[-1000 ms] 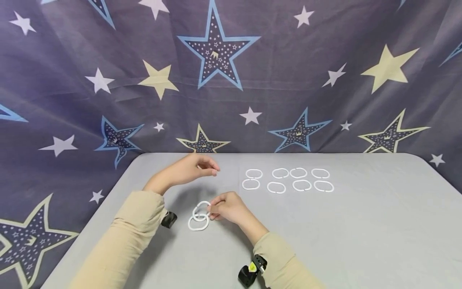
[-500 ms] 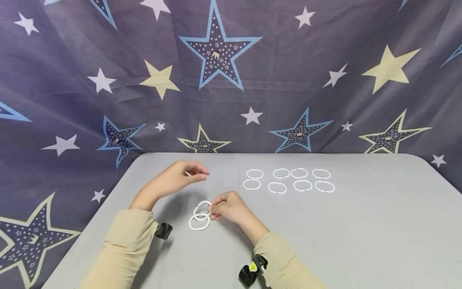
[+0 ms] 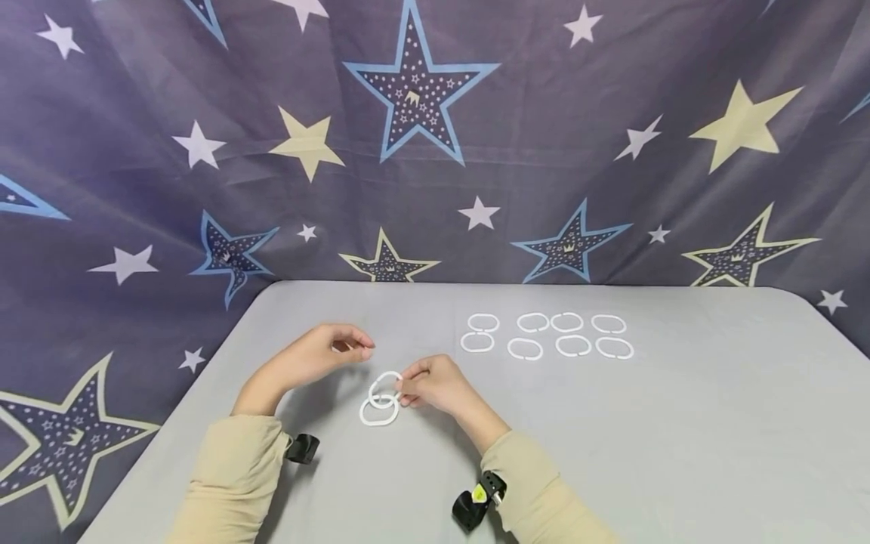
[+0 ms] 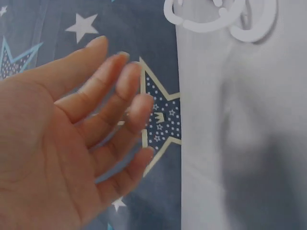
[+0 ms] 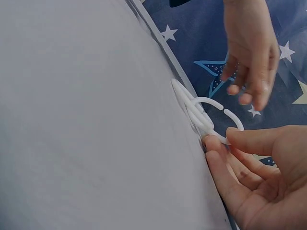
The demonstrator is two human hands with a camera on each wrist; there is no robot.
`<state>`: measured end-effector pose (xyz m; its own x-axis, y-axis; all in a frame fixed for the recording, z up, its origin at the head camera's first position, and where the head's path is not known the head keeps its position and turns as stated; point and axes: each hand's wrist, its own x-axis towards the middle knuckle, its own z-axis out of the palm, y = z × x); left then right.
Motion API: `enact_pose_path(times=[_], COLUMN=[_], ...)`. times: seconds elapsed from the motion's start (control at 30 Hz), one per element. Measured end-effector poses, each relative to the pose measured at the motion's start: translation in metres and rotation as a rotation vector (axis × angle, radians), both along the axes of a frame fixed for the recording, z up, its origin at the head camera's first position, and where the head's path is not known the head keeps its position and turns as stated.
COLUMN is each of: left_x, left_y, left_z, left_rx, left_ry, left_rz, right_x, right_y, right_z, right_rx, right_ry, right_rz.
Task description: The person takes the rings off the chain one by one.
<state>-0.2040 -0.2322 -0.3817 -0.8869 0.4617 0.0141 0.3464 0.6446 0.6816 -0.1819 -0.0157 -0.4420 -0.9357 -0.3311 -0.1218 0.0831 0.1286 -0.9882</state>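
My right hand [image 3: 435,387] pinches a white oval ring [image 3: 388,374] between thumb and fingers, close over the left-middle of the table. In the right wrist view this ring [image 5: 209,99] shows a small gap in its band, away from the fingertips. Through it passes a second white ring [image 3: 378,424], so the two are linked. Up and to the left of the rings, my left hand [image 3: 311,357] hovers with relaxed, slightly bent fingers. The left wrist view shows the palm of the left hand [image 4: 72,124] bare, holding nothing.
Several more white rings lie at the back right in two rough rows, one of them a ring [image 3: 614,357] at the right end. The grey-covered table [image 3: 652,446] ends at a star-patterned curtain [image 3: 516,136].
My left hand has come down and leftward, nearer to the linked rings. The right hand keeps its pinch on the ring in nearly the same place; the head view shifts slightly.
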Motion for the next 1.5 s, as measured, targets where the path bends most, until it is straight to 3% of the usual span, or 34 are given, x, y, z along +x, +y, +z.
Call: enact_pose_path(times=[0.17,0.4,0.77,1.0,1.5], left_x=[0.002,0.004,0.004,0.006,0.007], left_y=[-0.006,-0.01,-0.007,-0.004,0.004], left_z=[-0.009,-0.013,-0.017,-0.019,-0.022], left_rx=[0.005,-0.03,-0.076,-0.088,-0.133], left_ry=[-0.071,-0.155,-0.266,-0.341,-0.304], left_rz=[-0.025,-0.044,-0.151,-0.146,-0.122], right_x=[-0.001,-0.005,-0.004,-0.004,-0.004], right_y=[0.0,0.0,0.0,-0.001,0.0], right_z=[-0.002,-0.003,0.0,0.0,0.0], right_rx=[0.006,0.012,0.029,0.026,0.012], right_ry=[-0.004,-0.014,-0.021,-0.014,-0.016], right_rz=[0.001,0.002,0.002,0.008,0.012])
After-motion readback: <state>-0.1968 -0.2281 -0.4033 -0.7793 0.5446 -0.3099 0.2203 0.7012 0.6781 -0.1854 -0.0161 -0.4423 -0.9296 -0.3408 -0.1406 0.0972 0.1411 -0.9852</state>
